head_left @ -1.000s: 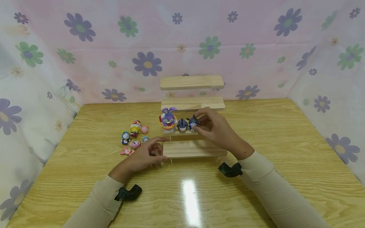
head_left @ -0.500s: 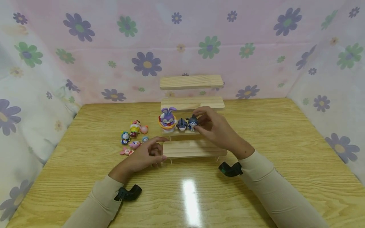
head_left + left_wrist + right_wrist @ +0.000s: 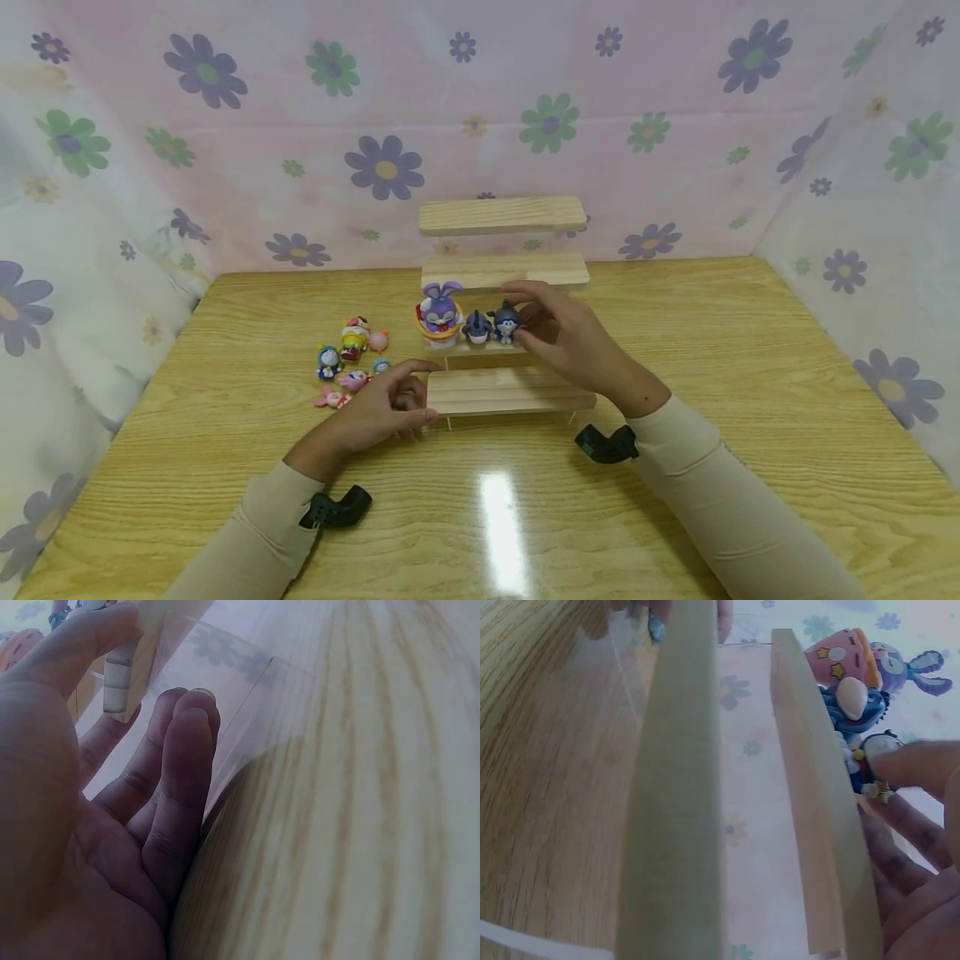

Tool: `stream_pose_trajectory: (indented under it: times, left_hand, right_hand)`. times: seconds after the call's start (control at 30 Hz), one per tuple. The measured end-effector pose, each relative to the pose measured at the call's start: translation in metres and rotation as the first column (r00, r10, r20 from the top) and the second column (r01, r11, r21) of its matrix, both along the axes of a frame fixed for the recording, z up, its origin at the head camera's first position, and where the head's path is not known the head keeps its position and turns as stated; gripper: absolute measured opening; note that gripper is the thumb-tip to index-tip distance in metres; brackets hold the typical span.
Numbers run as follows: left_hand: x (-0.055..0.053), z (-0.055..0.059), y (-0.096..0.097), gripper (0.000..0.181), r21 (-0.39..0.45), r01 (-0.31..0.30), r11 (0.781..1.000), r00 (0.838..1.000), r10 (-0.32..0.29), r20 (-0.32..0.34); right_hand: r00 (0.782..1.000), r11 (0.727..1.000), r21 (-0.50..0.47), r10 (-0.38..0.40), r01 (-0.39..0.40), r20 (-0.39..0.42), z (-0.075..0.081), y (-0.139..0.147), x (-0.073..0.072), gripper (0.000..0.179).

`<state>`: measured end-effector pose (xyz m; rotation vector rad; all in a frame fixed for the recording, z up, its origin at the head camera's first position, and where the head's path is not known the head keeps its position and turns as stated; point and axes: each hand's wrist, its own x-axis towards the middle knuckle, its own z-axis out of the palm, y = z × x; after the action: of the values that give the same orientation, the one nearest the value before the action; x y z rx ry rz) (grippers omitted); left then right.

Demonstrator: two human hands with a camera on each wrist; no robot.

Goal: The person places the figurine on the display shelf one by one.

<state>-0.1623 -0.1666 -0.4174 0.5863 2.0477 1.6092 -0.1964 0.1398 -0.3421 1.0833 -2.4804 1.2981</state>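
Observation:
A stepped wooden shelf (image 3: 510, 392) stands mid-table. Its second step carries a purple rabbit figure (image 3: 440, 312), a small blue-grey figure (image 3: 477, 327) and a dark blue figure (image 3: 507, 322) in a row. My right hand (image 3: 525, 321) pinches the dark blue figure from the right, index finger arched over it. The right wrist view shows my fingers (image 3: 922, 765) on that figure (image 3: 870, 757), with the rabbit (image 3: 907, 664) beyond. My left hand (image 3: 433, 390) holds the left end of the lowest step between index finger and thumb. In the left wrist view its other fingers (image 3: 184, 750) curl beside the clear side panel.
Several small toy figures (image 3: 352, 354) lie on the table (image 3: 750, 375) left of the shelf, close to my left hand. The two upper steps (image 3: 502, 215) are bare. Flowered cloth walls (image 3: 225, 125) close in the back and both sides.

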Motion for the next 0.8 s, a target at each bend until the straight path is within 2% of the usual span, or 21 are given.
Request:
stream_pose_trajectory:
  times: [0.13,0.43,0.8]
  left_hand:
    - [0.001,0.001,0.001,0.062,-0.008,0.0,1.0,1.0,0.0,-0.006]
    - [0.0,0.001,0.0,0.062,-0.017,0.001,1.0,1.0,-0.001,-0.009]
    - [0.0,0.0,0.0,0.061,-0.033,0.0,0.999,1.0,-0.001,-0.018]
  right_hand:
    - [0.999,1.0,-0.007,-0.014,0.014,-0.029,0.001,0.005,0.002,0.06]
    - [0.978,0.991,-0.008,-0.135,0.136,-0.159,0.002,0.029,0.011,0.045]
    - [0.953,0.976,0.019,-0.21,0.219,-0.219,-0.009,0.069,0.018,0.036]
